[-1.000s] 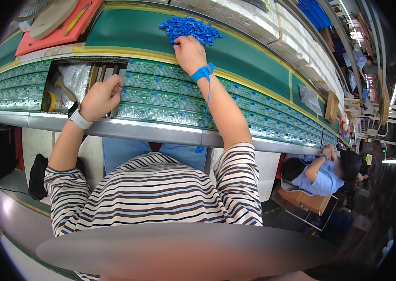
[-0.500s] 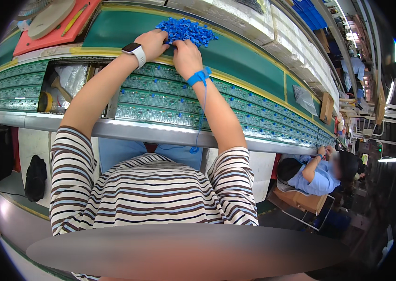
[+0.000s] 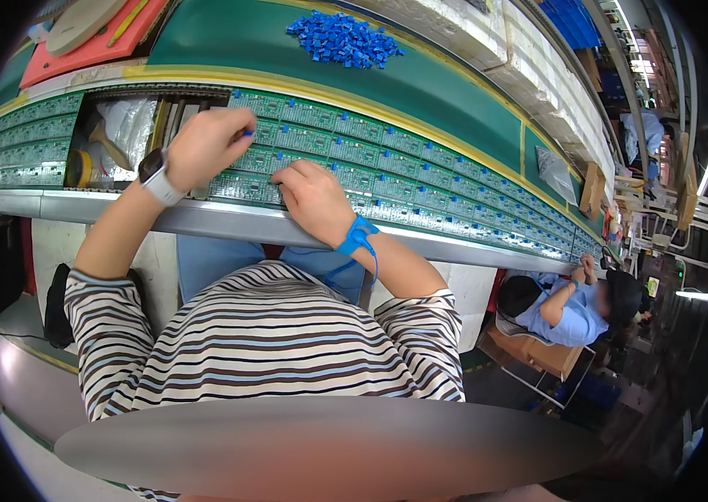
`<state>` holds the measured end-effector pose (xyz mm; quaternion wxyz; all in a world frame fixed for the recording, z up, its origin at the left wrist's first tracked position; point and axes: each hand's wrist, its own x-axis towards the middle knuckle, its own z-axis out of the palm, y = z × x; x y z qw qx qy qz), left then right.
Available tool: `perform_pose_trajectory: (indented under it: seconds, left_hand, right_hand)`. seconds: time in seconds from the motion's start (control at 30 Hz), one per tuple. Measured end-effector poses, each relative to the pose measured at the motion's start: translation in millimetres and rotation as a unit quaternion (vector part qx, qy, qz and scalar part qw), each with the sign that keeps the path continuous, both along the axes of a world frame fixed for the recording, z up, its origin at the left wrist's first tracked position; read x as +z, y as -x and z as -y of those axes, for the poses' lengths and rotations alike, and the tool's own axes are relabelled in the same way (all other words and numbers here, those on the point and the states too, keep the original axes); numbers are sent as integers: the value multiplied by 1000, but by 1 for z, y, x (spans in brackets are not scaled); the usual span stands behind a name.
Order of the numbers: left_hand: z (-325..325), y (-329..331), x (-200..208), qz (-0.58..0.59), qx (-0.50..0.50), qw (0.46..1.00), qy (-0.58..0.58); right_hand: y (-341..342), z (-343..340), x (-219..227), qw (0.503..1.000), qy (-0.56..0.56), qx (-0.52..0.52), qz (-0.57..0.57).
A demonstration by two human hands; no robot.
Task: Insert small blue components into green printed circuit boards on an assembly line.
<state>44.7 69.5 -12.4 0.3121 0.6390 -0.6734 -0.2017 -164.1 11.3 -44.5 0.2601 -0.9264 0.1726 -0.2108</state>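
Observation:
Rows of green circuit boards [image 3: 404, 174] carrying small blue parts run along the bench. My left hand [image 3: 207, 149], wearing a watch with a white strap, is over the left end of the rows. Its thumb and fingers pinch a small blue component [image 3: 249, 134]. Lower and to the right, my right hand [image 3: 314, 197] has its fingers bent together close over a board in the nearer rows; whatever they hold is hidden. A blue wrist strap [image 3: 358, 236] with a cord is on that wrist. A pile of blue components [image 3: 341, 39] lies on the green mat beyond.
Left of the boards, an open gap holds a brush [image 3: 109, 148], a clear plastic bag [image 3: 130, 125] and a roll of yellow tape [image 3: 79, 168]. A red foam slab [image 3: 86, 50] lies far left. White foam blocks [image 3: 529, 79] line the back. A co-worker [image 3: 567, 309] sits at right.
Both hands have come back from the blue pile toward me, over the boards. The left hand now shows a blue component in its fingertips.

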Motion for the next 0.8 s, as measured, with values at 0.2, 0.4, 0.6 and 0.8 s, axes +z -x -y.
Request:
perform_pose_trajectory:
  seconds: [0.2, 0.4, 0.6, 0.8]
  left_hand:
    - [-51, -8, -18, 10, 11, 1000, 3]
    - [-61, -8, -25, 18, 7, 1000, -24]
    - [-62, -8, -26, 45, 2, 999, -23]
    - [-62, -8, -27, 58, 10, 998, -25]
  right_hand:
    - [0, -4, 3, 999, 5, -20, -26]
    - [-1, -3, 2, 999, 20, -15, -24]
    - [-2, -3, 2, 998, 35, -18, -43]
    - [-2, -4, 2, 997, 52, -19, -45]
